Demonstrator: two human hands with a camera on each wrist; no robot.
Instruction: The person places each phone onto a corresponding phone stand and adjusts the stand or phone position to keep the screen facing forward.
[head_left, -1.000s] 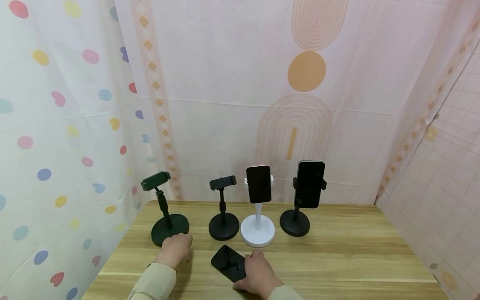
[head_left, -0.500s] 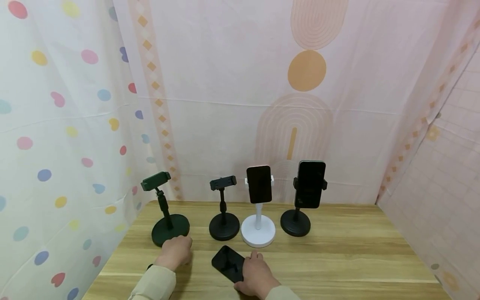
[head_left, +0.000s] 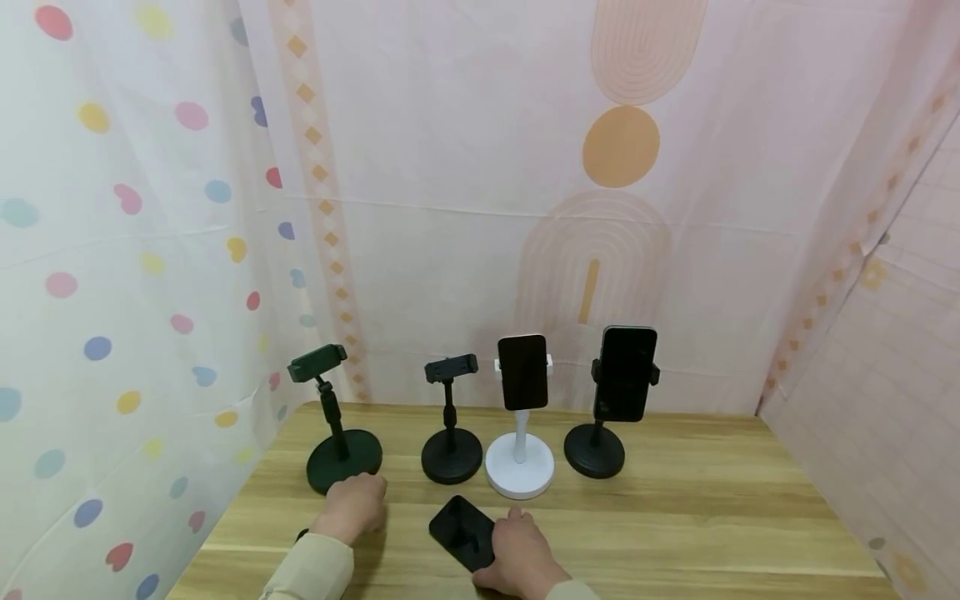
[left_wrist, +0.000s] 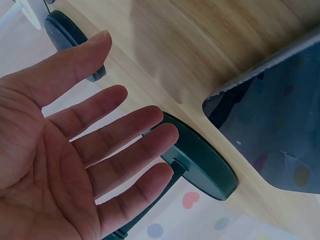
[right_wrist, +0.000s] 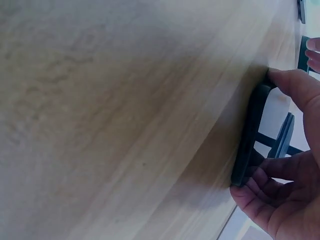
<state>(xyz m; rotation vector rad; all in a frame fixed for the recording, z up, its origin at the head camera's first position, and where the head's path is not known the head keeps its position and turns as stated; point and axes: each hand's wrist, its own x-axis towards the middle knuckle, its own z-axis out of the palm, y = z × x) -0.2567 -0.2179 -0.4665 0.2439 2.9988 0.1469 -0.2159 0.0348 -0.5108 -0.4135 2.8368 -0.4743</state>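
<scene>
The right hand (head_left: pixel 521 554) grips a phone (head_left: pixel 459 529) by its edges on the table (head_left: pixel 712 533), near the white stand (head_left: pixel 521 477). The left hand (head_left: pixel 352 507), its grip wide (thumb and fingers apart), is just beside the green stand (head_left: pixel 333 417).

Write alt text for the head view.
A person's right hand grips a dark phone at a wooden table; the left hand is by an empty green stand. To its right: an empty black stand, then a white stand and a second black stand, both holding phones.
</scene>
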